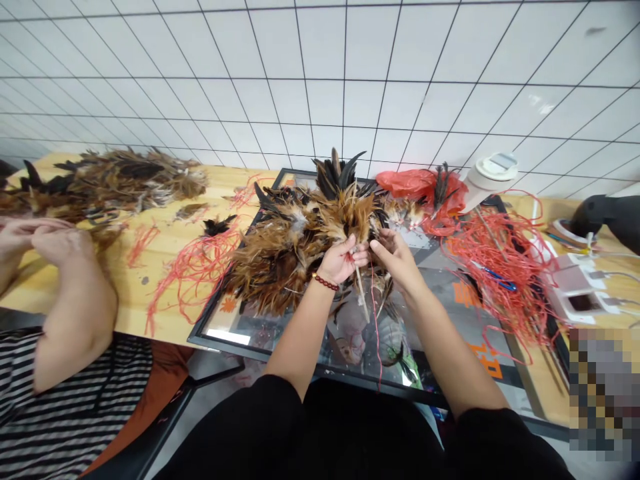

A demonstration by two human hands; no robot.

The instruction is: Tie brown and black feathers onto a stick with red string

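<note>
My left hand (341, 261), with a dark red bead bracelet on its wrist, is closed around a pale thin stick (361, 293). At the top of this stick is a feather duster head (347, 215) of brown feathers with long black ones at its tip. My right hand (397, 259) is closed in a pinch at the right side of the feathers; what lies between its fingertips is hidden. A pink string (376, 327) hangs down from between my hands towards the table edge. Beneath and left of the duster head lies a pile of loose brown feathers (273, 263).
A black-framed glass panel (295, 340) lies on the wooden table (135, 287). Tangled pink string (510, 267), a red plastic bag (423, 187), a white canister (487, 177) and a white power strip (577, 287) are at right. At left, a co-worker's hands (60, 240) are near more feathers (130, 180).
</note>
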